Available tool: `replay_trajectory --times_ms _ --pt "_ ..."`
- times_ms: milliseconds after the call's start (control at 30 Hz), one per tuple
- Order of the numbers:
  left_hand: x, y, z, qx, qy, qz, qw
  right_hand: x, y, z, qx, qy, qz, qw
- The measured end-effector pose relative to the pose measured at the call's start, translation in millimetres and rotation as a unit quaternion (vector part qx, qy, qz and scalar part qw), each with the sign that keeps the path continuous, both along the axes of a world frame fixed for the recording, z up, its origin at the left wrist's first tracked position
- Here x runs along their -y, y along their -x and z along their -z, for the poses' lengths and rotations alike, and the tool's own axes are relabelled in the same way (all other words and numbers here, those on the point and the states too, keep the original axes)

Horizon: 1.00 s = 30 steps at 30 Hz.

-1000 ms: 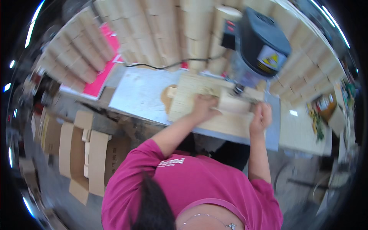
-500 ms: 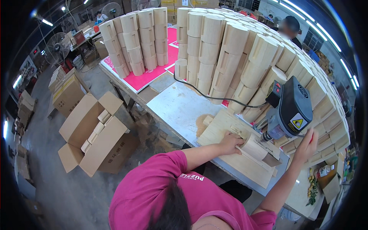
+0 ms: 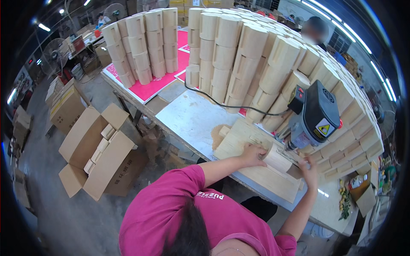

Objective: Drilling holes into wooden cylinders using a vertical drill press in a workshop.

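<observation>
Right of centre, I've got my left hand [image 3: 253, 156] half-closed on a pale wooden cylinder [image 3: 277, 159]. Right hand [image 3: 308, 169] is curled near it, can't tell on what.

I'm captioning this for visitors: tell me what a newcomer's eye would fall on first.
Likely the tall stacks of pale wooden cylinders, spread across the picture's upper half. Next, the dark drill-like machine at right, with its yellow warning label. Below it, one cylinder lies between the left hand and right hand.
</observation>
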State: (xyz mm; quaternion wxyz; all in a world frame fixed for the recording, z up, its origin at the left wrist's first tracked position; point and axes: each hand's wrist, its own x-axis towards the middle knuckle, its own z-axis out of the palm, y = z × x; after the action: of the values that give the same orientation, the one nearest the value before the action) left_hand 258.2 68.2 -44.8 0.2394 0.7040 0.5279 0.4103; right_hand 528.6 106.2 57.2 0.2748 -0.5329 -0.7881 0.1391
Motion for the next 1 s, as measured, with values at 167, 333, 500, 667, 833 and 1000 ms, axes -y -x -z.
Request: replay_trajectory --times_ms 167,333,500,667,833,1000 --pt "-0.5 15.9 0.5 0.02 -0.106 0.042 0.993 33.7 2.5 15.8 -0.033 0.035 -0.037 0.998" --pt "35.9 72.5 -58.2 0.05 -0.052 0.131 0.989 68.7 -1.6 5.3 -0.149 0.117 -0.037 0.981" --pt "59.9 141.0 -89.2 0.222 0.148 -0.001 0.964 100.1 7.7 -1.8 -0.182 0.178 -0.048 0.966" --pt "73.0 134.2 -101.7 0.408 0.208 -0.112 0.882 112.2 25.0 -10.3 -0.166 0.189 -0.082 0.964" --pt "84.8 118.6 -101.4 0.362 0.196 -0.145 0.9 115.1 36.2 -20.1 -0.154 0.066 -0.086 0.982" --pt "83.2 107.5 -89.2 0.347 0.203 -0.124 0.907 111.1 38.1 -15.4 -0.138 0.052 -0.104 0.984"
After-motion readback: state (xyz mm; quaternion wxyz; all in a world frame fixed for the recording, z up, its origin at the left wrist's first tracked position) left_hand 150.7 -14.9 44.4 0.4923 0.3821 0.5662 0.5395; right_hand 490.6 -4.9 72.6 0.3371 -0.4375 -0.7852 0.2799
